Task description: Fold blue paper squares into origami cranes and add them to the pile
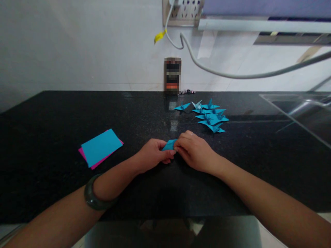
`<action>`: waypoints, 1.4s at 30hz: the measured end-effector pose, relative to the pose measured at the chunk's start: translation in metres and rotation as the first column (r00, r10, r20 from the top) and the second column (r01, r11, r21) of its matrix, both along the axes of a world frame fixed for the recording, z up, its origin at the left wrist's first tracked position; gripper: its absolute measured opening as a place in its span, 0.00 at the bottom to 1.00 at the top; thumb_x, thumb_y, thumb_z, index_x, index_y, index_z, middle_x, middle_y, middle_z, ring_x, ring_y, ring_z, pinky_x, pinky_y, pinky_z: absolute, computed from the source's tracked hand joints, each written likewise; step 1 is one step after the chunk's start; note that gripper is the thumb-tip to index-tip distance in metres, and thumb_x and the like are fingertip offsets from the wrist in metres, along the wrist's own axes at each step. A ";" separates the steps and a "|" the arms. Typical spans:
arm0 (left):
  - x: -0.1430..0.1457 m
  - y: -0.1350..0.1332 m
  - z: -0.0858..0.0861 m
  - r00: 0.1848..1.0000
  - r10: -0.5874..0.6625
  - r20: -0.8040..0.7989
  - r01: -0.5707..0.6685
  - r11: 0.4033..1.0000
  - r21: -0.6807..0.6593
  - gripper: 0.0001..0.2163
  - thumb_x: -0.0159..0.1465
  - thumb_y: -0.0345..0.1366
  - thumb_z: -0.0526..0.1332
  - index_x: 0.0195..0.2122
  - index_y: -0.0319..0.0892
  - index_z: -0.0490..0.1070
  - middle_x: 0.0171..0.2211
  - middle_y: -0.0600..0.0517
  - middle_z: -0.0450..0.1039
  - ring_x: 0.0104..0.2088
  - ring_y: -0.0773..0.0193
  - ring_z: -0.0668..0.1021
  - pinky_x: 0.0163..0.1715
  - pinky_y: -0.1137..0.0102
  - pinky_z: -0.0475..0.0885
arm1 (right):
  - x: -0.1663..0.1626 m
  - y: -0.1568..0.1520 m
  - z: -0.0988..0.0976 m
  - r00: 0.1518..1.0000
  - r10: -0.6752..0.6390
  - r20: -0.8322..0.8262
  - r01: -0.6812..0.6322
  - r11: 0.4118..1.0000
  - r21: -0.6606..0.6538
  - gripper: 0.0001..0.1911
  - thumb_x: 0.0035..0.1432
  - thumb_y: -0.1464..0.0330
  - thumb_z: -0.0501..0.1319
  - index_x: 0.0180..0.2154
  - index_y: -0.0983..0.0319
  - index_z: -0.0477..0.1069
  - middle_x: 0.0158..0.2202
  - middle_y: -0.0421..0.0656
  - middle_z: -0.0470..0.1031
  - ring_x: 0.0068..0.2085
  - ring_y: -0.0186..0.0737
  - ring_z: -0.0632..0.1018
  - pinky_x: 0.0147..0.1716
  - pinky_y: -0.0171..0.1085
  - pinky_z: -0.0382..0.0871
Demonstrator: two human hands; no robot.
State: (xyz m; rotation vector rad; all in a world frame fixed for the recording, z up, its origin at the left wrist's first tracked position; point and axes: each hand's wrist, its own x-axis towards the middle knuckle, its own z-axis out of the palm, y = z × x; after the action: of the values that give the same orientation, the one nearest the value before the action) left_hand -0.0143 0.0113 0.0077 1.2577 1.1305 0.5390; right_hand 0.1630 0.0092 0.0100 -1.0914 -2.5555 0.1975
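Observation:
Both hands meet over the middle of a black stone counter [51, 113]. My left hand [153, 154] and my right hand [193, 150] each pinch a small folded piece of blue paper [169, 145], held between them just above the counter. Only a corner of the paper shows; fingers cover the remainder. A dark bangle [93, 198] circles my left wrist, and a ring sits on a finger of my right hand.
A stack of flat paper sheets [100, 147], blue over pink, lies to the left. Several blue folded paper cranes [209, 116] lie grouped behind the hands. A small dark box [172, 75] stands against the wall. A sink [305, 110] is at right, a grey cable [219, 70] hanging above.

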 end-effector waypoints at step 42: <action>0.001 -0.001 -0.005 0.978 0.068 0.196 -0.067 0.998 -0.008 0.08 0.52 0.36 0.64 0.25 0.37 0.69 0.19 0.56 0.70 0.20 0.73 0.72 0.23 0.75 0.67 | -0.004 0.000 -0.010 0.694 -0.517 -0.501 -0.084 0.634 -0.769 0.18 0.54 0.57 0.55 0.21 0.64 0.65 0.18 0.38 0.65 0.18 0.28 0.64 0.16 0.30 0.61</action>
State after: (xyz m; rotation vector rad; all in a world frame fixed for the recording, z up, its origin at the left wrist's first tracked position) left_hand -0.0132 0.0108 0.0030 1.1412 1.0098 0.6975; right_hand 0.1593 0.0092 -0.0005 -1.2628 -1.5714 1.4223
